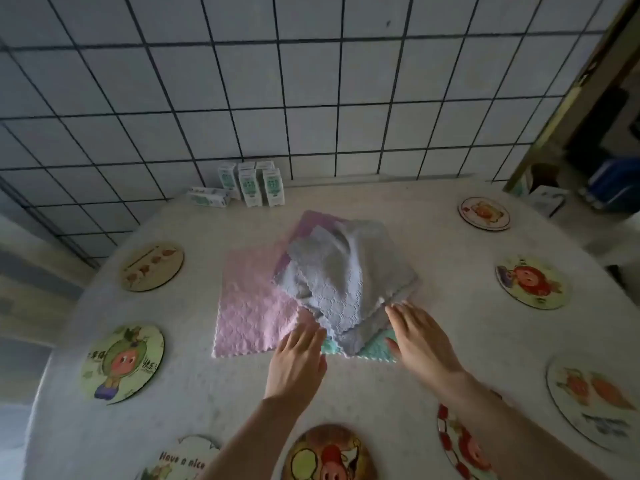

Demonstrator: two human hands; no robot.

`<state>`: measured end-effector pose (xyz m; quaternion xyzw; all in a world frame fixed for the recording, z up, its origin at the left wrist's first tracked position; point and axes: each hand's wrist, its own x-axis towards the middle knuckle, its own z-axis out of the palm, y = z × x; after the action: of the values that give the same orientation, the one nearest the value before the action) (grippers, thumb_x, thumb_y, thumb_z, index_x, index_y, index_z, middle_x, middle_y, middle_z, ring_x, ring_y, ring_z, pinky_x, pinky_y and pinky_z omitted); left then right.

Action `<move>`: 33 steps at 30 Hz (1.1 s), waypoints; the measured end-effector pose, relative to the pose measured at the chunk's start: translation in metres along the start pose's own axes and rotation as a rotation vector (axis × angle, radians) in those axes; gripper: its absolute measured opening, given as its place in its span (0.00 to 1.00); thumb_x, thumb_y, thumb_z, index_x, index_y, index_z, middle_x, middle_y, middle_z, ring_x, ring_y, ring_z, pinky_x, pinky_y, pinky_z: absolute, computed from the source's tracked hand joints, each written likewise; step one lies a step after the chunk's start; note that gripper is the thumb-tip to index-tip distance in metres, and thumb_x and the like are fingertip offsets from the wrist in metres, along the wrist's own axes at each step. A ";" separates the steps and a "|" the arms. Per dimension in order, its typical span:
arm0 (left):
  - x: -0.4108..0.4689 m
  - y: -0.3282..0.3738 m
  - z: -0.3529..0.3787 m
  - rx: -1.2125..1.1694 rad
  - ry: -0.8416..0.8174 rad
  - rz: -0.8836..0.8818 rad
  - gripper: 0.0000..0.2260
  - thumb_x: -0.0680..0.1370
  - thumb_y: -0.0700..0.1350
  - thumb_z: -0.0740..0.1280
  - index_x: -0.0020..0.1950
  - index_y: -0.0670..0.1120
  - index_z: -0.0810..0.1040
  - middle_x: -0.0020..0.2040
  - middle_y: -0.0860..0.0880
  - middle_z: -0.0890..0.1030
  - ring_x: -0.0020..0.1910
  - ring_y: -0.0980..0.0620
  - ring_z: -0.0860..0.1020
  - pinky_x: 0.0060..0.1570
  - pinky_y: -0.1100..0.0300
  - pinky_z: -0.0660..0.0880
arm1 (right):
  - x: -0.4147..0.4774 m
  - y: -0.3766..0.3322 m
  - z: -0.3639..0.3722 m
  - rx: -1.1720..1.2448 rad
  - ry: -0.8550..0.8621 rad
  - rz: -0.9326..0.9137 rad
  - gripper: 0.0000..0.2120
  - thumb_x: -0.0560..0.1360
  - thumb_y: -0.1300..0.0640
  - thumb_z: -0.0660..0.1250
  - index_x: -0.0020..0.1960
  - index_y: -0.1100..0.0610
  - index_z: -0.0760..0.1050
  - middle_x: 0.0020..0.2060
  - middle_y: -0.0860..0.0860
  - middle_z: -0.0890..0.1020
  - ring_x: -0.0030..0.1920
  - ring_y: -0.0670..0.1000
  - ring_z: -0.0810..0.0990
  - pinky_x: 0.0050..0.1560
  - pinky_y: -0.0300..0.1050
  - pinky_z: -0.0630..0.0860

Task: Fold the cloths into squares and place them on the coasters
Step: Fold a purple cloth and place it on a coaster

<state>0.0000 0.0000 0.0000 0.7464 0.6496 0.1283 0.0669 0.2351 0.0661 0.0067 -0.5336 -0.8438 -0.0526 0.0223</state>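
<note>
A heap of cloths lies in the middle of the table. A crumpled grey cloth (346, 275) is on top, a flat pink cloth (249, 306) spreads to the left, a purple cloth (311, 221) peeks out behind, and a teal cloth (375, 348) shows at the near edge. My left hand (298, 358) rests palm down at the pile's near edge, fingers touching the pink and grey cloths. My right hand (422, 341) lies flat at the grey cloth's near right corner, over the teal cloth. Neither hand grips anything. Round picture coasters ring the table, such as one at the left (122, 363) and one at the right (531, 282).
More coasters lie at the far left (151, 266), far right (484, 213), near right (595, 400) and along the near edge (329, 455). Several small white and green cartons (249, 185) stand against the tiled wall (311, 81). The table (450, 271) ends at the right, by a doorway.
</note>
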 end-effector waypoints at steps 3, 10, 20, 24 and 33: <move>0.023 0.004 0.016 -0.047 -0.033 0.035 0.23 0.68 0.42 0.72 0.63 0.46 0.76 0.62 0.49 0.78 0.65 0.48 0.74 0.63 0.53 0.73 | 0.016 0.010 0.014 0.027 -0.023 0.000 0.29 0.63 0.51 0.77 0.60 0.63 0.77 0.53 0.59 0.81 0.55 0.61 0.80 0.53 0.53 0.79; 0.074 0.025 0.050 -0.006 -0.128 0.017 0.29 0.67 0.42 0.71 0.69 0.47 0.72 0.68 0.47 0.74 0.68 0.45 0.71 0.65 0.52 0.70 | 0.062 0.035 0.041 0.044 -0.061 -0.082 0.30 0.60 0.52 0.79 0.58 0.63 0.78 0.53 0.58 0.81 0.53 0.59 0.81 0.50 0.49 0.79; 0.116 0.045 0.078 0.008 -0.124 0.000 0.33 0.69 0.45 0.66 0.74 0.44 0.65 0.72 0.47 0.68 0.70 0.43 0.69 0.66 0.48 0.69 | 0.099 0.052 0.071 0.097 -0.079 -0.220 0.29 0.51 0.51 0.80 0.50 0.59 0.81 0.50 0.56 0.82 0.46 0.57 0.82 0.42 0.46 0.80; 0.123 0.047 0.079 -0.015 -0.124 -0.058 0.35 0.66 0.46 0.68 0.73 0.46 0.65 0.71 0.50 0.70 0.67 0.47 0.71 0.65 0.50 0.70 | 0.108 0.061 0.075 0.175 -0.053 -0.253 0.24 0.53 0.51 0.78 0.47 0.55 0.79 0.48 0.53 0.81 0.43 0.57 0.81 0.42 0.47 0.78; 0.136 0.040 0.062 -0.013 -0.043 -0.058 0.21 0.72 0.44 0.57 0.63 0.49 0.78 0.61 0.54 0.79 0.56 0.52 0.79 0.53 0.57 0.78 | 0.132 0.080 0.065 0.090 -0.072 -0.199 0.23 0.58 0.63 0.73 0.52 0.54 0.77 0.47 0.51 0.79 0.45 0.57 0.79 0.42 0.51 0.77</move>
<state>0.0724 0.1325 -0.0349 0.7294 0.6685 0.1147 0.0893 0.2514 0.2260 -0.0406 -0.4472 -0.8944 0.0025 0.0103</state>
